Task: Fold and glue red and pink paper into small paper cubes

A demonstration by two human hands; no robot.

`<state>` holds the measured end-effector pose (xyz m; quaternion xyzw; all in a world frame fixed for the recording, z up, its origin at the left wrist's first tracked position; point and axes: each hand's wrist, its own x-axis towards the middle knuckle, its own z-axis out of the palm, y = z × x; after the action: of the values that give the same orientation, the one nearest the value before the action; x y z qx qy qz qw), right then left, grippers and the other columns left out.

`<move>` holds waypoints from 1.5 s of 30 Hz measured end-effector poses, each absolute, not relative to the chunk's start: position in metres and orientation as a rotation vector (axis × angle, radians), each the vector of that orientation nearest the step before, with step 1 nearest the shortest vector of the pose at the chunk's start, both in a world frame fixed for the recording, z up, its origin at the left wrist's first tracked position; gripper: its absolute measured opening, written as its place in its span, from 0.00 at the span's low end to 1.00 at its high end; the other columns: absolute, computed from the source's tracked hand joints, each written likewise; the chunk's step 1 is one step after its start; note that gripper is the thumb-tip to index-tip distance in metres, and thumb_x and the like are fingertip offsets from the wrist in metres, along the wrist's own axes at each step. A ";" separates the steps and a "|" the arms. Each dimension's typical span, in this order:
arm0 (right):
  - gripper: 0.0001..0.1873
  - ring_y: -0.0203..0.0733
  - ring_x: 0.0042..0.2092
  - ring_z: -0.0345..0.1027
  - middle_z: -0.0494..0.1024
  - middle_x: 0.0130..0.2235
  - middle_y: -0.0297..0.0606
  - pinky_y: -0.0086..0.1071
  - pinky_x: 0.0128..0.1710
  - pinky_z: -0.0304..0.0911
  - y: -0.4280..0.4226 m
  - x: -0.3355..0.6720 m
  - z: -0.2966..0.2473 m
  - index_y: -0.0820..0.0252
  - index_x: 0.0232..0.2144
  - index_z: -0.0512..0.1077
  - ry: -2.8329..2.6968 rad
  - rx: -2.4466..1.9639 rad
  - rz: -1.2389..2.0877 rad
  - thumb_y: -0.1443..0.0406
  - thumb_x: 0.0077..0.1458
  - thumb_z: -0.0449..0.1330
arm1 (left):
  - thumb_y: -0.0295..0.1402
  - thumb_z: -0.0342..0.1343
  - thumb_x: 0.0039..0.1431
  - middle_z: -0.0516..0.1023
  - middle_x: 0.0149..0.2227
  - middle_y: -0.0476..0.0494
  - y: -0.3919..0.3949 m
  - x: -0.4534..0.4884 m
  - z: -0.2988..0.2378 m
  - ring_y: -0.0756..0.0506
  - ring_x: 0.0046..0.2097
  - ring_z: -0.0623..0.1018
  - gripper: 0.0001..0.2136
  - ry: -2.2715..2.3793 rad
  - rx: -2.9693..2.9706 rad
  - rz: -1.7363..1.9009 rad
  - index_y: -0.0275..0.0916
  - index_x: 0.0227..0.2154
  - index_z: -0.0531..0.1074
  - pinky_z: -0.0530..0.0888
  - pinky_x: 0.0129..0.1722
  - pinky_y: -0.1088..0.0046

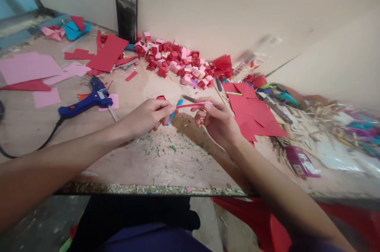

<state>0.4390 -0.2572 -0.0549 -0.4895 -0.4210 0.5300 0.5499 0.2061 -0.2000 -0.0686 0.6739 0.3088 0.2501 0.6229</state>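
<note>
A narrow red paper strip stretches level between my two hands above the table. My left hand pinches its left end between thumb and fingers. At the other end, my right hand closes thumb and forefinger on the strip, with the remaining fingers curled. Dark pointed blades, perhaps of scissors, show just behind my right hand; whether that hand holds them I cannot tell. A blue pen lies partly hidden beyond my left fingertips. Behind the left knuckles a small red paper piece peeks out.
A blue glue gun with a cord lies left. Small red and pink paper cubes are heaped by the wall, near a propped phone. Red sheets, a purple roll and scraps spread right. Pink sheets lie left.
</note>
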 end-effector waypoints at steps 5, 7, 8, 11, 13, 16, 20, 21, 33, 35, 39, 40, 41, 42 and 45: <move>0.15 0.33 0.24 0.74 0.84 0.32 0.35 0.26 0.23 0.68 -0.257 0.443 -0.055 0.56 0.37 0.85 -1.064 -1.141 1.257 0.56 0.49 0.78 | 0.41 0.51 0.70 0.64 0.16 0.51 -0.197 0.206 -0.071 0.52 0.19 0.65 0.20 0.721 1.534 0.571 0.40 0.22 0.71 0.59 0.21 0.75; 0.13 0.33 0.25 0.75 0.84 0.31 0.34 0.26 0.23 0.68 -0.257 0.443 -0.055 0.55 0.38 0.85 -1.072 -1.145 1.262 0.58 0.51 0.77 | 0.43 0.50 0.70 0.65 0.15 0.50 -0.196 0.206 -0.072 0.51 0.19 0.65 0.21 0.729 1.534 0.553 0.40 0.21 0.73 0.61 0.19 0.74; 0.11 0.33 0.26 0.75 0.83 0.29 0.33 0.26 0.24 0.68 -0.258 0.443 -0.054 0.55 0.38 0.85 -1.072 -1.154 1.267 0.59 0.52 0.77 | 0.43 0.50 0.70 0.65 0.15 0.49 -0.195 0.206 -0.072 0.51 0.18 0.66 0.22 0.730 1.524 0.544 0.40 0.21 0.73 0.61 0.19 0.74; 0.10 0.35 0.26 0.76 0.81 0.26 0.32 0.26 0.24 0.69 -0.257 0.444 -0.053 0.55 0.38 0.85 -1.068 -1.203 1.283 0.65 0.51 0.74 | 0.41 0.52 0.69 0.68 0.16 0.48 -0.195 0.207 -0.070 0.50 0.19 0.68 0.20 0.719 1.477 0.547 0.39 0.22 0.75 0.62 0.17 0.75; 0.10 0.36 0.26 0.76 0.82 0.26 0.33 0.27 0.24 0.68 -0.256 0.445 -0.052 0.56 0.36 0.85 -1.058 -1.233 1.283 0.68 0.48 0.73 | 0.39 0.55 0.67 0.75 0.21 0.45 -0.195 0.208 -0.070 0.51 0.20 0.69 0.17 0.713 1.443 0.567 0.38 0.23 0.77 0.63 0.17 0.76; 0.10 0.36 0.25 0.75 0.82 0.26 0.34 0.27 0.23 0.68 -0.253 0.447 -0.053 0.58 0.32 0.84 -1.021 -1.270 1.246 0.69 0.43 0.72 | 0.35 0.57 0.65 0.82 0.29 0.42 -0.194 0.210 -0.073 0.52 0.21 0.70 0.10 0.738 1.399 0.628 0.38 0.33 0.82 0.64 0.17 0.77; 0.07 0.35 0.23 0.73 0.81 0.25 0.34 0.27 0.23 0.68 -0.250 0.446 -0.055 0.59 0.29 0.84 -1.006 -1.313 1.162 0.68 0.42 0.73 | 0.29 0.59 0.63 0.80 0.26 0.45 -0.191 0.210 -0.076 0.51 0.20 0.71 0.12 0.851 1.411 0.720 0.39 0.47 0.83 0.64 0.17 0.77; 0.06 0.34 0.23 0.73 0.81 0.25 0.34 0.27 0.23 0.68 -0.250 0.445 -0.055 0.59 0.28 0.84 -1.017 -1.325 1.142 0.67 0.42 0.74 | 0.29 0.60 0.62 0.80 0.25 0.46 -0.191 0.209 -0.075 0.51 0.20 0.71 0.12 0.870 1.423 0.736 0.39 0.47 0.83 0.64 0.17 0.76; 0.13 0.32 0.23 0.72 0.84 0.29 0.40 0.25 0.23 0.68 -0.251 0.445 -0.057 0.62 0.31 0.87 -1.090 -1.382 1.231 0.59 0.46 0.79 | 0.25 0.66 0.56 0.82 0.47 0.45 -0.189 0.208 -0.081 0.47 0.40 0.81 0.18 0.834 1.580 1.045 0.42 0.49 0.74 0.78 0.37 0.71; 0.15 0.31 0.23 0.71 0.84 0.29 0.40 0.24 0.23 0.67 -0.251 0.445 -0.057 0.63 0.32 0.86 -1.029 -1.387 1.214 0.59 0.44 0.80 | 0.27 0.68 0.55 0.77 0.55 0.45 -0.189 0.207 -0.081 0.47 0.44 0.80 0.18 0.812 1.649 1.202 0.44 0.47 0.73 0.78 0.39 0.72; 0.17 0.31 0.22 0.70 0.84 0.28 0.39 0.23 0.22 0.67 -0.250 0.445 -0.057 0.63 0.35 0.86 -0.952 -1.367 1.212 0.59 0.43 0.80 | 0.31 0.70 0.54 0.71 0.62 0.43 -0.190 0.204 -0.077 0.43 0.56 0.78 0.08 0.741 1.803 1.226 0.42 0.37 0.79 0.79 0.47 0.68; 0.16 0.31 0.22 0.69 0.84 0.28 0.39 0.24 0.21 0.67 -0.250 0.444 -0.057 0.63 0.34 0.86 -0.944 -1.362 1.208 0.60 0.43 0.80 | 0.31 0.70 0.54 0.70 0.63 0.42 -0.190 0.203 -0.076 0.41 0.58 0.77 0.08 0.735 1.811 1.207 0.42 0.37 0.80 0.79 0.49 0.66; 0.15 0.31 0.22 0.69 0.84 0.28 0.39 0.24 0.21 0.67 -0.251 0.444 -0.057 0.63 0.32 0.85 -0.941 -1.359 1.203 0.60 0.44 0.79 | 0.31 0.70 0.54 0.70 0.64 0.42 -0.190 0.203 -0.075 0.41 0.60 0.77 0.08 0.730 1.807 1.184 0.43 0.38 0.82 0.79 0.51 0.65; 0.13 0.31 0.22 0.69 0.84 0.28 0.39 0.24 0.21 0.66 -0.251 0.444 -0.057 0.62 0.31 0.85 -0.941 -1.358 1.198 0.60 0.44 0.79 | 0.32 0.70 0.55 0.71 0.64 0.41 -0.191 0.203 -0.075 0.40 0.60 0.77 0.08 0.723 1.795 1.159 0.43 0.38 0.83 0.79 0.51 0.65; 0.12 0.30 0.21 0.68 0.83 0.28 0.38 0.24 0.21 0.66 -0.252 0.443 -0.058 0.62 0.28 0.84 -0.955 -1.353 1.195 0.60 0.45 0.79 | 0.34 0.68 0.56 0.79 0.57 0.39 -0.190 0.204 -0.075 0.41 0.56 0.80 0.07 0.695 1.753 1.091 0.42 0.38 0.85 0.79 0.50 0.66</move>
<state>0.4432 -0.2515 -0.0581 -0.5650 -0.3986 0.4989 0.5225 0.2039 -0.1904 -0.0746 0.7131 0.2828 0.4440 0.4630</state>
